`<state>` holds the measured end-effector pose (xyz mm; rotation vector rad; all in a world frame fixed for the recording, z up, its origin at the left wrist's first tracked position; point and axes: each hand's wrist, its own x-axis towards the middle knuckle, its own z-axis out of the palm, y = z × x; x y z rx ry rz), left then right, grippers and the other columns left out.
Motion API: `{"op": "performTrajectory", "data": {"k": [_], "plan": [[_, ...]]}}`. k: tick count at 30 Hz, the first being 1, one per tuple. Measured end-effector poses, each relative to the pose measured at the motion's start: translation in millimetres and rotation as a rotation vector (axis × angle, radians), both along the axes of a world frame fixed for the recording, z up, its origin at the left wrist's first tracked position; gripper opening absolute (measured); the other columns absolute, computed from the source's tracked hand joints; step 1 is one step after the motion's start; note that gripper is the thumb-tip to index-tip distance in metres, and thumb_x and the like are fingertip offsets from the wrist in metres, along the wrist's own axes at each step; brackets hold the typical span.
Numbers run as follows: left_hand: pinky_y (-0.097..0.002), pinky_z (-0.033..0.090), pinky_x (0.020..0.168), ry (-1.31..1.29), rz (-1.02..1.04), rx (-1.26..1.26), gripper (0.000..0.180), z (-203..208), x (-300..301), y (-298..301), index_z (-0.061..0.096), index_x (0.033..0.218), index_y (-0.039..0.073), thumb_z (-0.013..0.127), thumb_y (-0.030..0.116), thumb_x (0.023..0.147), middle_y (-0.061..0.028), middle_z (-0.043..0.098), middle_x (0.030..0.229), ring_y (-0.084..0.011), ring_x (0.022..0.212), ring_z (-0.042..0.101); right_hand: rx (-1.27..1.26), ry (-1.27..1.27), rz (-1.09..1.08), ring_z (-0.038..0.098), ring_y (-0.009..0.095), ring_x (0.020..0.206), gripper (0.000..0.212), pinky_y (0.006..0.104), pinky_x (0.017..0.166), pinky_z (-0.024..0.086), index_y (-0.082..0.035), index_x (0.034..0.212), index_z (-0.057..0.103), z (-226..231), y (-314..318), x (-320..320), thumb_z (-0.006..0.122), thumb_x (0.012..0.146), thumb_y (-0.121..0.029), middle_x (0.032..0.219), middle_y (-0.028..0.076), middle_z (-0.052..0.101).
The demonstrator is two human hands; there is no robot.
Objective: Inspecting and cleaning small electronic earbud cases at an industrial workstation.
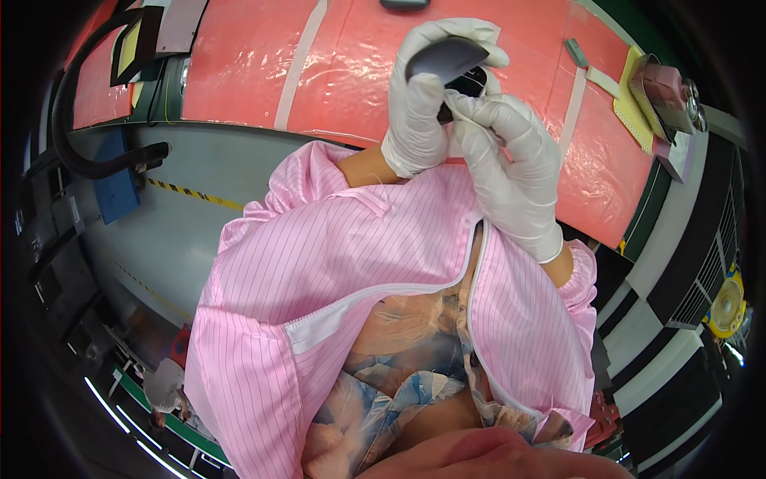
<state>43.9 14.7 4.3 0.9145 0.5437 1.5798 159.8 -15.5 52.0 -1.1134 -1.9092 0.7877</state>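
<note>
Over the red table covering, my left hand, in a white glove, holds a smooth dark grey rounded piece between thumb and fingers. A glossy black part shows just below and beside it; I cannot tell whether the two are joined. My right hand, also gloved in white, is closed, its thumb and forefinger pinched together at the black part's edge. Whatever lies between those fingertips is hidden.
A dark rounded object lies at the table's far edge. To the right are a small grey-green block, a yellow pad and a pink-and-metal device. A black flexible hose curves along the left. Another person is at lower left.
</note>
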Motion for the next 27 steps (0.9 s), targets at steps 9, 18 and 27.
{"op": "performTrajectory", "data": {"k": [9,18,27], "plan": [[-0.0256,0.048,0.063,-0.074,-0.133,-0.155,0.08,8,3,3,0.054,0.114,0.003,0.032,0.075,0.085,-0.0142,0.064,0.099,-0.0141,0.075,0.06,-0.149,0.447,-0.044,0.058,0.015,0.082,0.028,0.0281,0.071,0.046,-0.002,0.115,0.059,7,12,21,0.063,0.087,-0.007,0.1,0.008,0.062],[-0.0279,0.051,0.07,-0.053,-0.133,-0.042,0.074,4,-5,2,0.049,0.117,0.001,0.051,0.066,0.083,-0.014,0.061,0.103,-0.018,0.087,0.061,0.3,-0.364,0.082,0.055,0.02,0.073,0.031,0.0299,0.06,0.045,-0.008,0.097,0.066,20,15,45,0.068,0.069,0.007,0.085,0.005,0.055],[-0.0297,0.045,0.085,0.236,0.081,-0.089,0.093,24,-6,-1,0.043,0.124,0.0,0.054,0.077,0.072,-0.0111,0.056,0.11,-0.0172,0.094,0.055,0.211,-0.152,0.081,0.057,0.017,0.071,0.019,0.0267,0.064,0.045,-0.003,0.092,0.064,17,13,0,0.066,0.073,0.002,0.083,0.006,0.057]]}}
